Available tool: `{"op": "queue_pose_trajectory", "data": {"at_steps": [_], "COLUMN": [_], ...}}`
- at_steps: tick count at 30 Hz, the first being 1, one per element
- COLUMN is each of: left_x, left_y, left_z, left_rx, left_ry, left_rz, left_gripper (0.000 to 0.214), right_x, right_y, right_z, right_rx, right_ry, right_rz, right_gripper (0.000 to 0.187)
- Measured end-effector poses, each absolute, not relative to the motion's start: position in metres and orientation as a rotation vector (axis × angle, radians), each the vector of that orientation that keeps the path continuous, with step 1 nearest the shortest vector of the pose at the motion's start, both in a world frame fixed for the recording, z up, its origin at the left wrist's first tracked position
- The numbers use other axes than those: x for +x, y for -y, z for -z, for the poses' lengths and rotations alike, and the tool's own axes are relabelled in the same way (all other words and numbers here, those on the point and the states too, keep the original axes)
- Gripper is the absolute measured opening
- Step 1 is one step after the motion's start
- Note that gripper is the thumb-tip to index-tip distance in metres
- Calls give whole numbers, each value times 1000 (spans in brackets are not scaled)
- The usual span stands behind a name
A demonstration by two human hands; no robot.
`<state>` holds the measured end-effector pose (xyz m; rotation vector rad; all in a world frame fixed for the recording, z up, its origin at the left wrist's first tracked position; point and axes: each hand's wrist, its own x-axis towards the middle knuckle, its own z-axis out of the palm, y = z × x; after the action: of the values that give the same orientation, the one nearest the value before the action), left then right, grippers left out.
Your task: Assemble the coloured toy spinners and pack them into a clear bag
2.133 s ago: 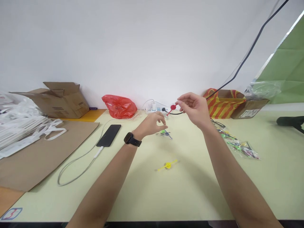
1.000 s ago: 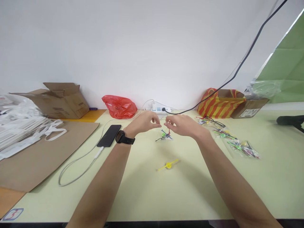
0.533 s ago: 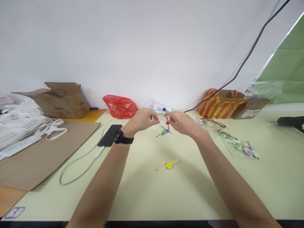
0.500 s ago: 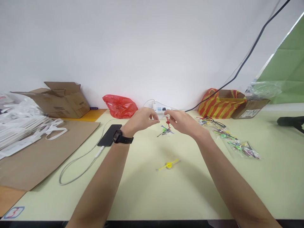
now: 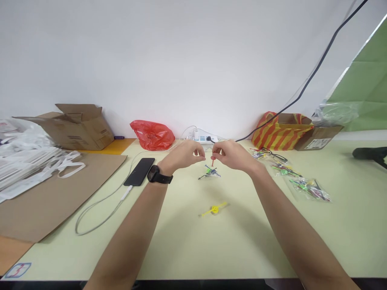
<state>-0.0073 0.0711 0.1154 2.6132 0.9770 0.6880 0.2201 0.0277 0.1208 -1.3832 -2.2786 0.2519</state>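
My right hand (image 5: 231,155) pinches a thin red plastic piece (image 5: 213,161), which points down from between thumb and forefinger. Just left of it, my left hand (image 5: 188,154), with a black watch on its wrist, has its fingers curled and the tips close together; what they hold, if anything, cannot be made out. Below both hands is a small clear bag (image 5: 209,172) with green, blue and dark plastic pieces; whether it hangs or rests on the table is unclear. Nearer to me, a yellow plastic piece (image 5: 214,209) with a round middle and two arms lies on the table.
Bagged colourful pieces (image 5: 311,189) and glasses (image 5: 276,156) lie at right, before a striped bag (image 5: 279,133). A phone (image 5: 139,172) with a cable lies left. Behind are a red bag (image 5: 152,135), a power strip (image 5: 204,139) and a cardboard box (image 5: 81,129).
The red piece now shows less below my right fingertips. My left hand has shifted slightly right, and the clear bag appears a little lower. The yellow piece stays put.
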Motion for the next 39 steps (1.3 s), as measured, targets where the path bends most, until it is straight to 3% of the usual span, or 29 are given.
{"op": "queue_pose_trajectory", "data": {"at_steps": [11,17,24,29,34,39], "left_x": [-9,-12,-16,-21,-23,-24], "left_y": [-69,-71,-67,-68,-68,-70], "left_z": [-118,-117,-124,-126,-127,-126], "left_rx": [2628,2653,2601,2621,2624,2613], "left_ry": [-980,-984,-1093,-1152,-1109,-1077], "left_rz": [-661,-652,-737,-600,-611,-597], "left_gripper": [16,15,17,14,16,15], "right_x": [201,200,212,210,182,149], "right_y": [-37,-30,-9,-5,-25,-29], "right_z": [-108,-111,-136,-134,-93,-56], "right_rx": [-1409,-1614,-1434,-1184,-1321,-993], "right_ry": [2061,2162,2131,2653,3053,3107], "right_rz": [-467,-366,-180,-716,-1291,-1478], "right_gripper": [19,31,19,14,49,39]}}
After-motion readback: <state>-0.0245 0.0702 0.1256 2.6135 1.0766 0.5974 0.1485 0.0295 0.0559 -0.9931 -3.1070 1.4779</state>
